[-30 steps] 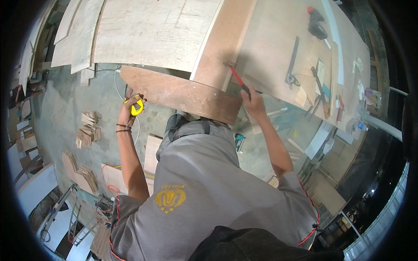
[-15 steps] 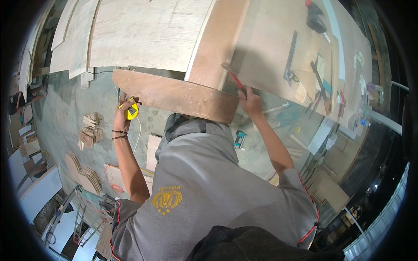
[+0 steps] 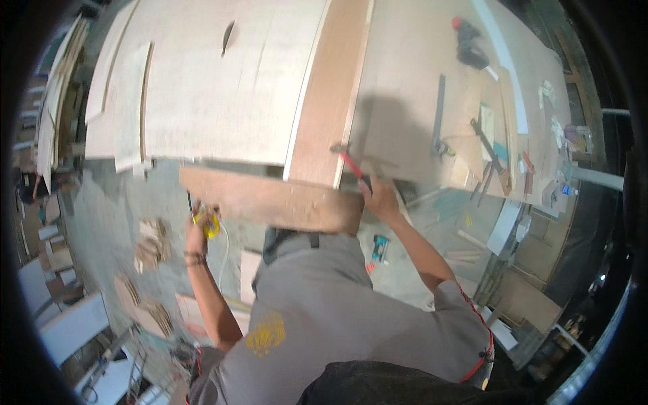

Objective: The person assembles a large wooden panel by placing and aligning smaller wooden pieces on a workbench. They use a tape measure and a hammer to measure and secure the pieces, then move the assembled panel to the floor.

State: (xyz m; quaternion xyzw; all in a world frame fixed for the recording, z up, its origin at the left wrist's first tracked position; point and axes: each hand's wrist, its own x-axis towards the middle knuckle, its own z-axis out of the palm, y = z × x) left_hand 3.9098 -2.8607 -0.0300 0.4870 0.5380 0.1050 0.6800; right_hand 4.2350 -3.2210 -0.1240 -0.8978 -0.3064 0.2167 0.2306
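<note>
My left hand (image 3: 196,233) is closed around a yellow tape measure (image 3: 212,227), beside the left end of a brown wooden board (image 3: 270,201). The board stands across my front, against the near edge of the large work surface. A hammer (image 3: 354,167) with a red and dark handle is gripped in my right hand (image 3: 383,200), near the board's right end. Its head lies over the right edge of a long brown wooden strip (image 3: 329,91), which runs away from me between pale panels. Motion blur hides the finger detail of my left hand.
Pale plywood panels (image 3: 196,101) cover the left of the surface. To the right are a dark power tool with a red end (image 3: 469,46), a dark square (image 3: 440,111) and wood offcuts. A teal tool (image 3: 380,248) and stacked wood pieces (image 3: 151,246) lie on the floor.
The whole view has shifted, so the work surface, board and both hands appear lower. A dark oblong mark on the pale panel has come into sight. Both hands keep their holds.
</note>
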